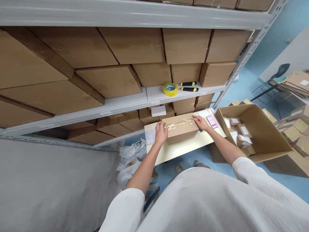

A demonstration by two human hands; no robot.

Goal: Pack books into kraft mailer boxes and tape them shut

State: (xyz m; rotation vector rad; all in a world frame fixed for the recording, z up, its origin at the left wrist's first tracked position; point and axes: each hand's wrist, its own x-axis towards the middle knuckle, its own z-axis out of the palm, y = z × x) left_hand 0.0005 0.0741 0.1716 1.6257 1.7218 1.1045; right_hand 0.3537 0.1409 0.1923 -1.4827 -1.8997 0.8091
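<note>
A small brown cardboard box (180, 129) lies on a pale work board (178, 151), with a strip of clear tape (181, 124) across its top. My left hand (161, 132) grips the box's left end, fingers over the top. My right hand (200, 123) rests on the box's right end, fingertips on the tape. Just beyond that hand, a pink-screened phone (211, 121) lies on the board.
Grey metal shelving (120, 13) holds stacked cardboard cartons, a yellow tape roll (170, 89) and two yellow-and-black tool handles (188, 86). An open carton (253, 132) with small labelled boxes stands to the right. Crumpled white plastic (129, 161) lies below left.
</note>
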